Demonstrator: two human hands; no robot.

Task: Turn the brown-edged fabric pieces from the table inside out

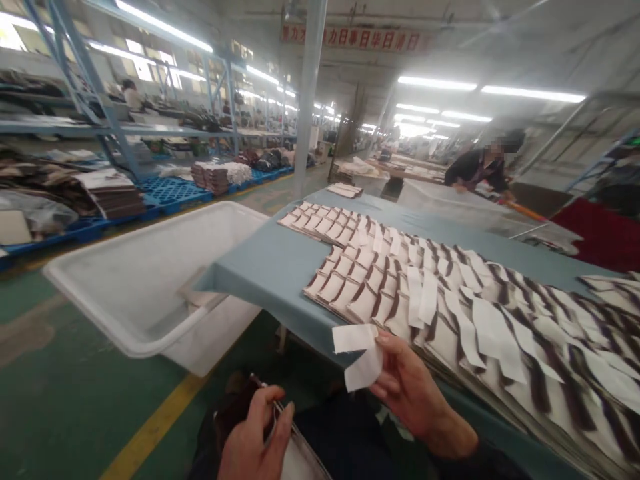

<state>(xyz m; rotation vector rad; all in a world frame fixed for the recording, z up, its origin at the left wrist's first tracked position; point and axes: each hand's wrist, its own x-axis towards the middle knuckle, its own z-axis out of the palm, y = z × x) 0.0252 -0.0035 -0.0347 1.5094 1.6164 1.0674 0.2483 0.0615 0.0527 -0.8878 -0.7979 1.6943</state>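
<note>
My right hand (410,387) pinches a folded white paper strip (361,347) between thumb and fingers, in front of the table's near edge. Low in the view, my left hand (260,433) is closed on a dark brown and white fabric piece (300,448) near my lap. Its lower part runs out of the frame. Beside my right hand, rows of overlapping cream and dark brown fabric pieces (367,300) lie on the table. Several white paper strips (427,298) rest on top of them.
A blue-grey covered table (270,267) stands ahead. At its left is a large white plastic tub (125,280) with a light piece inside. Blue pallets (175,190) with fabric stacks line the left. A post (306,100) rises behind the table. Another person (480,167) works at the back right.
</note>
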